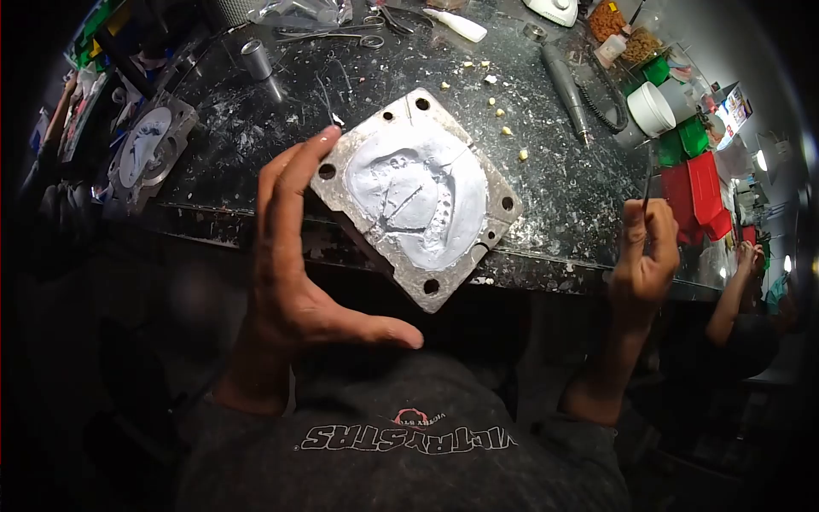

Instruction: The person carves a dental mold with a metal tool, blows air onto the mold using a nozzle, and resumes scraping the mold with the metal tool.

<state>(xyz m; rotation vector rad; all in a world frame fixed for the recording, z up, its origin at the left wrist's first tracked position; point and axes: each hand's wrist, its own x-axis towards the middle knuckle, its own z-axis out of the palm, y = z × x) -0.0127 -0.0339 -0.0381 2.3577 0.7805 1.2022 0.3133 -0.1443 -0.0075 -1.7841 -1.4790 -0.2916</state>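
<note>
A metal dental flask half (426, 294) lies turned diagonally at the bench's front edge, one corner jutting past it. White plaster (465, 213) fills it, with a curved, toothed arch hollow and lines cut across the middle. My left hand (294, 264) is open around its left side, thumb and fingers wide apart. The fingertips are right at the upper left edge, while the thumb stands off below the near corner. To the right of the flask, my right hand (646, 256) is closed in a pinch on a thin, dark, stick-like tool (650, 175) pointing up; its tip is hard to make out.
A second flask half (149, 154) rests at the left. Behind are a metal cylinder (256, 61), scissors (371, 41), a white tube (458, 25) and scattered yellowish bits (506, 130). A corded handpiece (565, 90), white tub (651, 109) and red bins (704, 196) stand right. Other people's arms (734, 290) show at the sides.
</note>
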